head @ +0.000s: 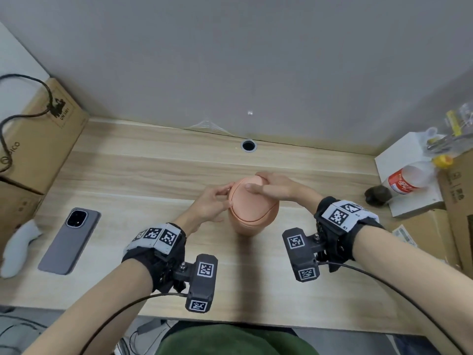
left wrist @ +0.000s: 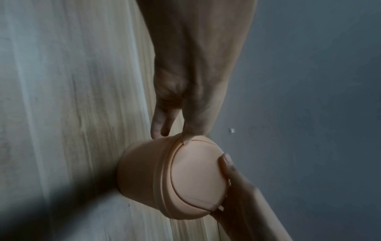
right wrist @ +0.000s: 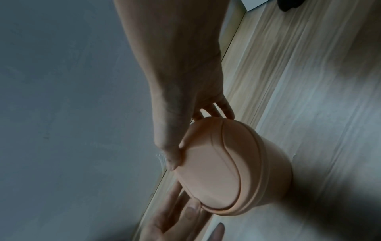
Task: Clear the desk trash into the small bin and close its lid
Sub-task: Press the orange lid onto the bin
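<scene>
Head view: small peach bin (head: 252, 216) stood upright near the middle of the table (head: 153, 175), a bit toward the back edge, domed lid (head: 249, 201) seated on top. My left hand (head: 210, 203) was on the bin's left side, fingertips touching the rim where lid meets body, fingers only lightly bent. My right hand (head: 273, 187) lay across the top from the right, thumb flat on the dome, fingers reaching over the far edge.

Left wrist view: my left hand (left wrist: 185, 97) had one fingertip on the seam at the rim, other fingers down beside the bin (left wrist: 144, 176) wall; lid (left wrist: 198, 176) sat flush in its ring. My right hand's thumb pressed on the dome from the other side.

Right wrist view: my right hand (right wrist: 185, 101) had the thumb pressed on the lid (right wrist: 212, 168), fingers over the far rim of the bin (right wrist: 274, 176). Left grip: loose, touching, not wrapped round anything. Right grip: spread over the lid, pressing, not clenched.

Elsewhere on the table: grey phone (head: 70, 239) face down near the left edge, white cloth-like thing (head: 18, 245) beside it, cardboard box (head: 43, 139) at the back left corner. Right edge: white box (head: 401, 160), cola bottle (head: 407, 181) lying on it, dark roundish object (head: 377, 196) just beside that.
</scene>
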